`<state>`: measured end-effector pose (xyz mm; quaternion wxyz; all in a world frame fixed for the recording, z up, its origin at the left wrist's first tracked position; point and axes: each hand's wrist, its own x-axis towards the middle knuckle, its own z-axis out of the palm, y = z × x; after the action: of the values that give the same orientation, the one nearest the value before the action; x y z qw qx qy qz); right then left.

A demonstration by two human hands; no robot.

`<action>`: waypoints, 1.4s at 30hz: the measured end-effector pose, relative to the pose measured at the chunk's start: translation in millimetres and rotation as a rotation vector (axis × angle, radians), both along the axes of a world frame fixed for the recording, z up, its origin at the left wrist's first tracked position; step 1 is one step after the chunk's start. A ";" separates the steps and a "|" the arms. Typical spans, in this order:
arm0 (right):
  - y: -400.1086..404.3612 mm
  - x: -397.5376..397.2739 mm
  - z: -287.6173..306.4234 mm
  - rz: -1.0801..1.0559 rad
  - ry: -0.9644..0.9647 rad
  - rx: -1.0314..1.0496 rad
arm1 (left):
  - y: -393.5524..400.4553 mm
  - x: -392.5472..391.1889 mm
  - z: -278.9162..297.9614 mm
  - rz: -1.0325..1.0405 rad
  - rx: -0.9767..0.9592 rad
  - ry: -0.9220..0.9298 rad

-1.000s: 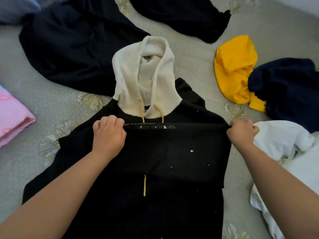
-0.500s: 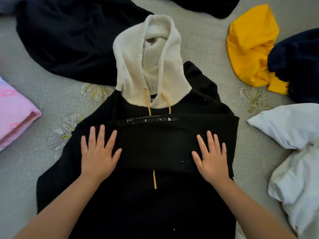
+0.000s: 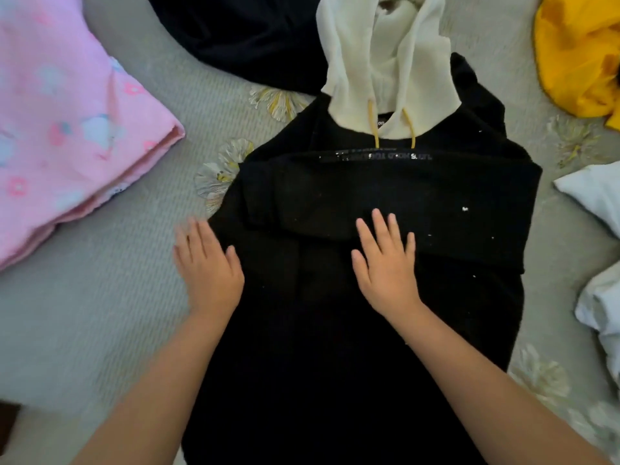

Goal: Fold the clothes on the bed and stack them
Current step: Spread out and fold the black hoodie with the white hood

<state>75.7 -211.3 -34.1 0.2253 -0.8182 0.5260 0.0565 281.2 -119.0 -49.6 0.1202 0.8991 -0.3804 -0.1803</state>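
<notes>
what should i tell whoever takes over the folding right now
Left hand: open, flat at the left edge of the black hoodie, partly on the bed.
Right hand: open, pressing flat on the hoodie's folded sleeve band.
Done: sleeves folded across the chest; cream hood lies flat at the top.
Left: finish folding the hoodie, stack it, perhaps by the folded pink cloth. The yellow garment, white clothes and dark garment lie unfolded.
</notes>
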 end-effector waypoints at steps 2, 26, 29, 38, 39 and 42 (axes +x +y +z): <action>22.8 30.7 1.6 0.064 -0.041 0.037 | 40.6 9.5 -1.5 0.192 0.121 0.113; 49.1 164.9 17.5 0.372 0.025 -0.209 | 101.1 82.0 -9.0 0.045 0.122 0.798; 47.7 199.4 16.6 0.492 0.085 -0.129 | 110.4 67.8 -13.2 0.095 0.126 0.816; 48.2 209.0 16.1 0.395 0.564 -0.089 | 123.1 66.1 2.3 0.199 -0.052 0.710; 48.8 200.5 21.0 0.367 0.535 -0.074 | 121.1 69.0 8.3 0.172 -0.082 0.678; 54.3 194.8 36.5 0.154 0.417 0.082 | 111.8 81.2 25.7 0.063 -0.186 0.600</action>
<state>270.5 -157.0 2.4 0.1398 -0.8166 0.4944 0.2630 362.4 -7.2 -23.8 0.3146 0.8022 -0.3146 -0.3982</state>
